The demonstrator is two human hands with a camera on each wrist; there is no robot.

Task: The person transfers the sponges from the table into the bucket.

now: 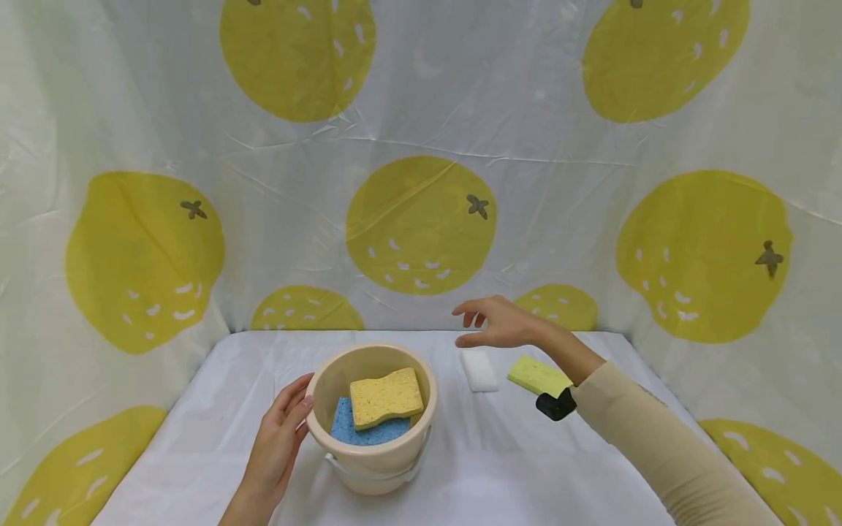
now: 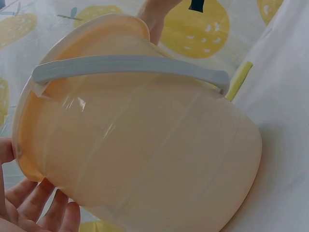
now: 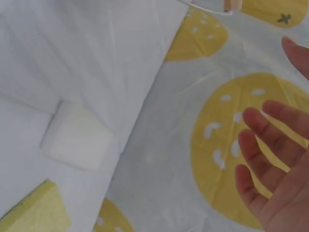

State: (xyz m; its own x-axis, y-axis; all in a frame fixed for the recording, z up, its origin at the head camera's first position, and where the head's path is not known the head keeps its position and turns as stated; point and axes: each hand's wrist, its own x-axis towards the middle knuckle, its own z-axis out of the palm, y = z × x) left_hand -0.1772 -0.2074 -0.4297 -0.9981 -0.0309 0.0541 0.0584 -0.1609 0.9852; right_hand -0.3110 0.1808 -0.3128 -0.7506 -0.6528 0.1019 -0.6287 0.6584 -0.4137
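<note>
A cream plastic bucket (image 1: 371, 475) stands on the white-covered table, its light grey handle (image 2: 130, 64) hanging down along the near side. My left hand (image 1: 276, 442) grips the rim at its left, thumb over the edge and fingers against the outer wall. Inside lies a yellow sponge (image 1: 387, 398), tilted on top of a blue sponge (image 1: 368, 432). My right hand (image 1: 503, 323) is raised in the air beyond the bucket to the right, fingers apart and holding nothing. Below it on the table lies a white sponge block (image 1: 479, 371), with a yellow-green sponge (image 1: 538, 375) to its right.
A white curtain printed with large yellow lemons (image 1: 421, 226) hangs behind the table and along both sides. The tabletop (image 1: 526, 467) ends at the back close to the curtain. A black strap (image 1: 555, 404) sits at the right sleeve's cuff.
</note>
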